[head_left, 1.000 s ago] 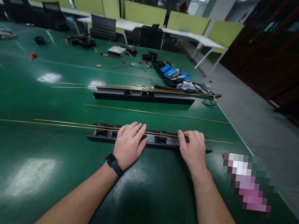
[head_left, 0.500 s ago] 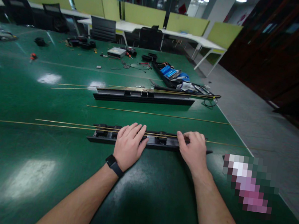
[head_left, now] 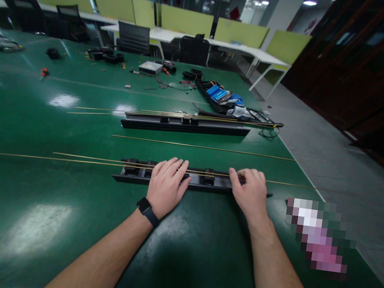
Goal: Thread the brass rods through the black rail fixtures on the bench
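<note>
My left hand (head_left: 166, 185) lies flat, fingers spread, on the black rail (head_left: 204, 181) near me on the green table (head_left: 46, 200), while my right hand (head_left: 249, 192) curls over its right end, pinching the thin brass rod (head_left: 87, 157).

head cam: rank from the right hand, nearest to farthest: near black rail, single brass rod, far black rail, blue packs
1. near black rail: under the right hand.
2. single brass rod: lying alone, just beyond it.
3. far black rail: farther back, mid-table.
4. blue packs: in the black tray, back right.
</note>
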Motion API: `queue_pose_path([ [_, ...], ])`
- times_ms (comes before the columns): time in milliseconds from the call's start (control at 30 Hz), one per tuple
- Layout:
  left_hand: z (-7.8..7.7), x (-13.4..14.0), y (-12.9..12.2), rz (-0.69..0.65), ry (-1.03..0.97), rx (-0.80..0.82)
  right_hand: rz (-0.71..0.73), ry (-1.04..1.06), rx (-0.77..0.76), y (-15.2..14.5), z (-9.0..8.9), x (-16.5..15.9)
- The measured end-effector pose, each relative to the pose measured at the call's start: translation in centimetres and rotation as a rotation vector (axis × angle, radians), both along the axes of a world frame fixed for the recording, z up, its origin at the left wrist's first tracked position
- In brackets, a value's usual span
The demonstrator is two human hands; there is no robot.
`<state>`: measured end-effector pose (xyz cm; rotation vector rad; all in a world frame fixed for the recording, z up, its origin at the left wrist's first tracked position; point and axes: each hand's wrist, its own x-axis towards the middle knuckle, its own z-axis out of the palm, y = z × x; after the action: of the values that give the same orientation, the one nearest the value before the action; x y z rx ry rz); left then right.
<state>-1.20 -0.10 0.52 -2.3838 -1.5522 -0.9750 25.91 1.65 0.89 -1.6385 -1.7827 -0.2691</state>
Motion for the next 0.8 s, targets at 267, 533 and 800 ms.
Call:
queue_pose_path([
  [267,0.0,0.0,0.0,-0.001,0.004,0.000,0.007,-0.032,-0.009,0.3,-0.6,0.5],
  [533,0.1,0.0,0.0,0.005,0.004,0.007,-0.051,-0.041,0.008,0.5,-0.5,1.3],
  [800,0.0,0.0,0.0,0.002,-0.001,0.005,-0.018,0.005,-0.012,0.2,-0.2,0.3],
])
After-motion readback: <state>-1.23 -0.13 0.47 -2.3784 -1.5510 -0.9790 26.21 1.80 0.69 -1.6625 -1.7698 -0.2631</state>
